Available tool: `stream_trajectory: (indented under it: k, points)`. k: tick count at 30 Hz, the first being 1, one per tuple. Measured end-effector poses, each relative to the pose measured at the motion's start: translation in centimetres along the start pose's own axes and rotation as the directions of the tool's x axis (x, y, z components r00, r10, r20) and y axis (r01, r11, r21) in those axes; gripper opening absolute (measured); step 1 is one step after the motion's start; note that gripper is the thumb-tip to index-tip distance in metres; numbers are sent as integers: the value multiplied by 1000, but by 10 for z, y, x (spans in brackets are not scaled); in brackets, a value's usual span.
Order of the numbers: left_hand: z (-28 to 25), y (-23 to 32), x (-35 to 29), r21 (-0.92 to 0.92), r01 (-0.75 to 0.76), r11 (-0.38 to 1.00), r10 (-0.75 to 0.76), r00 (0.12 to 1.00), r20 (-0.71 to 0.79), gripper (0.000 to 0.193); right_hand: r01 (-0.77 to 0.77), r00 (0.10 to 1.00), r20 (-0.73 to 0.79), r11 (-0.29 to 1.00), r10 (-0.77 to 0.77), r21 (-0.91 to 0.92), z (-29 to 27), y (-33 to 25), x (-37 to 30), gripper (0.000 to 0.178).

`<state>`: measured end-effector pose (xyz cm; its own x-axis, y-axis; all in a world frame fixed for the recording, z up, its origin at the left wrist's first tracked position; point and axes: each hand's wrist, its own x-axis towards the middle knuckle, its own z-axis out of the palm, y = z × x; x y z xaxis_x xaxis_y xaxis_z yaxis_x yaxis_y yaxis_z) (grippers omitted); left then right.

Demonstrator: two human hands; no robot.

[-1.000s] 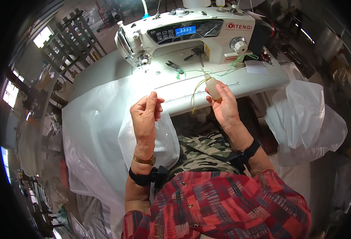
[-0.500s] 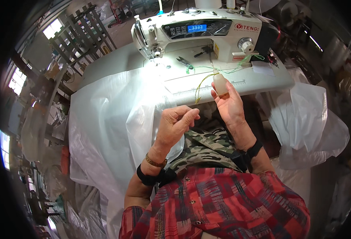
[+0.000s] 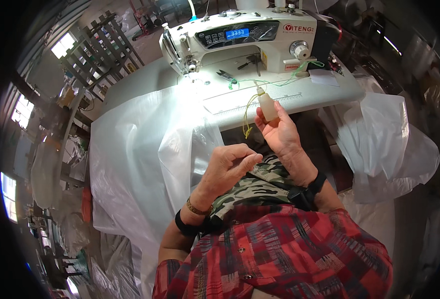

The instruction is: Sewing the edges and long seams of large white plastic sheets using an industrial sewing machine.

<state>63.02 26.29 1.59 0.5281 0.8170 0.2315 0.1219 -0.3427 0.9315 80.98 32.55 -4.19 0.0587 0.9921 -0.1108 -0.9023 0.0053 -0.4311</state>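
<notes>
A small translucent squeeze bottle (image 3: 267, 106) with a narrow nozzle is held by my right hand (image 3: 283, 134), just off the front edge of the sewing machine table. The bottle leans, nozzle pointing up and left. From its neck dangles a loop of knotted yellow cord (image 3: 246, 128). My left hand (image 3: 231, 166) hovers over my lap, lower and to the left of the bottle. Its fingers are curled, with thumb and forefinger pressed together; whatever they may pinch is too small to make out. The white sewing machine (image 3: 245, 40) stands behind both hands, its lamp lit.
Thread snips (image 3: 226, 75) and a dark tool (image 3: 247, 61) lie on the table (image 3: 150, 74) under the machine arm, beside green thread (image 3: 292, 79). White plastic sheeting (image 3: 130, 139) drapes over the left side. Another white sheet (image 3: 382, 144) hangs at the right.
The bottle has tipped further to the left and its nozzle now shows against the table. My left hand has shifted slightly right and nearer to me. The view has also moved a little.
</notes>
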Motion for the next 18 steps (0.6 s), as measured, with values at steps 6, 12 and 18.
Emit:
stream_trajectory:
  k: [6, 12, 18]
  points:
    - [-2, -8, 3, -56, 22, 998, -21, 1000, 18, 24, -47, 999, -10, 999, 47, 21, -6, 0, 9, 31]
    - [-7, -16, 7, -72, 29, 997, -26, 999, 44, 23, -21, 999, -33, 999, 22, 36, -7, 7, 16, 30]
    - [-5, -18, 8, -96, 190, 977, -183, 980, 79, 17, -147, 989, 20, 989, 146, 34, 7, 32, 8, 30]
